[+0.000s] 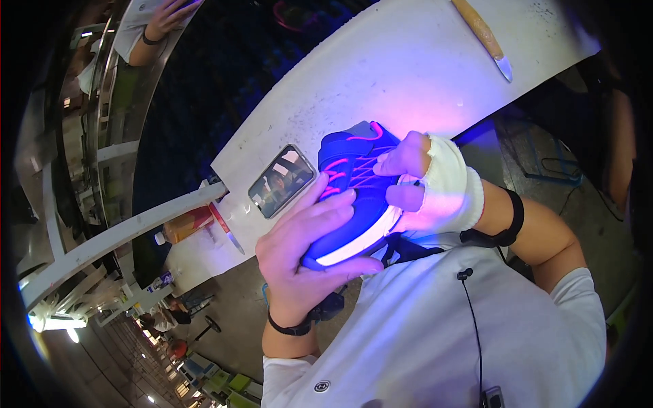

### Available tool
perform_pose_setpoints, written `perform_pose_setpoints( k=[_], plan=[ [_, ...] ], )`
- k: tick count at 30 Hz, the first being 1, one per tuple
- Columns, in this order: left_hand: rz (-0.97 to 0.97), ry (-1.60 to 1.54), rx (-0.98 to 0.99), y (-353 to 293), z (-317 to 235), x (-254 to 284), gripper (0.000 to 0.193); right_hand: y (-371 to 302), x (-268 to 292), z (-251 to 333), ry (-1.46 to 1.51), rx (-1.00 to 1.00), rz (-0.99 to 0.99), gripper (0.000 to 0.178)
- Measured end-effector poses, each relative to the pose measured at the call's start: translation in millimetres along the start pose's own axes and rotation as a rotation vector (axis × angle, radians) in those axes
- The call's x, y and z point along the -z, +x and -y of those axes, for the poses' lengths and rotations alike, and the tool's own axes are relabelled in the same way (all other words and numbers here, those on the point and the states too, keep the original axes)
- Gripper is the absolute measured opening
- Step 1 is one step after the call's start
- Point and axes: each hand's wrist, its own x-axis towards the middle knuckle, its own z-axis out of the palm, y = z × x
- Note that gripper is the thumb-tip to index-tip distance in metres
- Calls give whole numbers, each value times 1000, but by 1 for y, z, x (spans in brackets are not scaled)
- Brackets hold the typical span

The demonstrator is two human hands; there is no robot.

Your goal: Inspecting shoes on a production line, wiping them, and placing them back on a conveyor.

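Note:
A blue sneaker (357,200) with pink laces and a pale sole is held up over the near edge of the table, bathed in violet light. My bare left hand (309,241) wraps round its toe, with the fingers over the top and the thumb under the sole. On the shoe's right side, my right hand (422,180), in a white fingerless glove, is closed on the upper and sole edge beside the laces. The shoe's far side and inside are hidden. To its left, a phone (283,181) with a lit screen lies on the white tabletop (360,75).
A wooden-handled knife (481,35) lies at the table's far right. Near the left end is a red-handled knife (224,226), close to an orange bottle (185,226). A curved pale rail (136,224) runs along the left. Another person's hand (163,20) shows at upper left.

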Motion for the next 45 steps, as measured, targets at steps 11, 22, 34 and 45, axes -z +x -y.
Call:
perform_pose_setpoints(
  k=[11,22,34,45],
  plan=[
    [-152,-13,15,-27,8,-5,37,15,6,8,-32,-188,184,49],
    [40,2,691,-59,25,9,99,-1,-44,-6,-24,-9,239,44],
    [219,-66,428,-40,2,38,80,-44,-17,-6,137,-316,43,40],
    [-272,-58,-63,-32,42,-131,57,7,91,43,200,-318,95,72]
  ],
)
